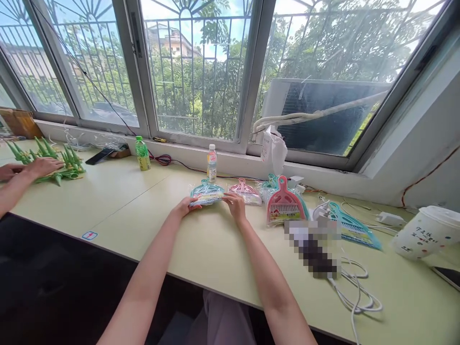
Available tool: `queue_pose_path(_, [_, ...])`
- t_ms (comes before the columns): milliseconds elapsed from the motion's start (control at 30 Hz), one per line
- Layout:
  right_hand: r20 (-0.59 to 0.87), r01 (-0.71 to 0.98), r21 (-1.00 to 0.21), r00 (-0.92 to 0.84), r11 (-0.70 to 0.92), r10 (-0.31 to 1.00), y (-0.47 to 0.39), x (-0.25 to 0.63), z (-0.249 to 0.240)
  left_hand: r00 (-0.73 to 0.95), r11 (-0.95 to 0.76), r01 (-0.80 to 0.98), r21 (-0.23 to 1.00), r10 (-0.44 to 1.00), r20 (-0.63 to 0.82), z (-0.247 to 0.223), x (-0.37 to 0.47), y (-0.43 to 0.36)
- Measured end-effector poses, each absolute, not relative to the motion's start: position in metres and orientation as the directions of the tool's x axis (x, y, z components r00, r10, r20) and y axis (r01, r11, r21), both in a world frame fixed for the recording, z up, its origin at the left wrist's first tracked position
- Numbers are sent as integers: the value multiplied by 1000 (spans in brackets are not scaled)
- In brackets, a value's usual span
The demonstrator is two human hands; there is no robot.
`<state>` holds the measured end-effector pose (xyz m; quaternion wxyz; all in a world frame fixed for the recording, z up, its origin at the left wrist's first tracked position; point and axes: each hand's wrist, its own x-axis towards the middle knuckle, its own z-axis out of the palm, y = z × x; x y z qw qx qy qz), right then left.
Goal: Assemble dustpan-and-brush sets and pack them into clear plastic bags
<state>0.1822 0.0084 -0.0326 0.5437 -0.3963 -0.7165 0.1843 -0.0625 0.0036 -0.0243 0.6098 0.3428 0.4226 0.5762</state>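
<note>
A teal dustpan-and-brush set [207, 193] in clear plastic wrap lies on the table, straight ahead of me. My left hand [186, 206] grips its left edge, and my right hand [235, 203] holds the right edge, fingers closed on the wrapper. Just right of it lies a pink wrapped dustpan set [245, 192]. Further right, a larger pink dustpan set [285, 203] leans upright against teal ones behind. Another teal dustpan set [352, 226] lies near the cables.
A clear-labelled bottle [212, 165] stands behind the held set; a green bottle [143, 153] is further left. At far left another person's hands [39, 167] touch green plastic pieces [70, 163]. White cables [359, 287], a blurred object and a white cup [419, 232] occupy the right.
</note>
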Motion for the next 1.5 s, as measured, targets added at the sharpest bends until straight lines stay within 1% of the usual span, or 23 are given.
queue_pose_path(100, [635,469,-641,-122,608,763,6,182,-31,36,302,-300,905,952,-305,-19,-62,1])
queue_pose_path(133, [631,505,-616,-143,605,762,4,182,-31,52,336,-276,901,941,-335,-18,-62,0])
queue_pose_path(233, [656,593,-550,-129,588,744,1,181,-31,137,333,-254,908,942,-307,-17,-62,-3])
queue_pose_path(300, [679,614,-532,-103,583,727,1,181,-32,198,303,-228,925,945,-260,-18,-64,-5])
queue_pose_path(400, [690,593,-531,-112,605,715,5,183,-34,249,266,-161,951,943,-221,-19,-68,-8])
queue_pose_path(500, [688,556,-556,-109,617,718,8,184,-37,259,234,-90,968,944,-204,-16,-72,-12])
queue_pose_path(567, [682,513,-597,-81,617,727,9,185,-38,263,220,-59,974,944,-197,-13,-72,-15])
queue_pose_path(667, [649,408,-691,-14,597,760,10,187,-39,282,205,-46,978,942,-185,-9,-69,-19])
queue_pose_path(767, [612,323,-761,68,563,788,9,188,-37,289,147,-47,988,949,-128,-5,-62,-24])
queue_pose_path(900, [617,263,-778,154,570,772,1,186,-31,283,85,-19,996,956,-76,1,-57,-30])
queue_pose_path(1000, [597,153,-802,181,577,782,-5,183,-27,270,37,-33,999,962,-27,5,-58,-31])
queue_pose_path(1067, [542,50,-837,210,545,814,-7,182,-26,261,1,-60,998,965,15,7,-59,-31])
queue_pose_path(1133, [440,-49,-887,212,459,872,-6,184,-25,262,-5,-88,996,965,28,7,-58,-31])
queue_pose_path(1233, [239,-161,-955,85,251,967,-2,189,-24,279,61,-68,996,960,-40,8,-56,-32])
queue_pose_path(1267, [188,-180,-964,47,193,981,-1,190,-23,273,82,-46,996,960,-67,10,-56,-33])
queue_pose_path(1333, [130,-205,-969,40,136,991,0,194,-21,244,95,-25,995,966,-86,15,-53,-38])
queue_pose_path(1400, [108,-231,-964,98,128,989,0,198,-19,227,47,-73,996,973,-29,23,-48,-44])
queue_pose_path(1467, [101,-266,-954,147,138,984,0,201,-19,284,-22,-174,985,956,71,28,-38,-48])
queue_pose_path(1500, [100,-276,-950,164,143,981,1,202,-19,288,-63,-194,979,950,118,28,-31,-50])
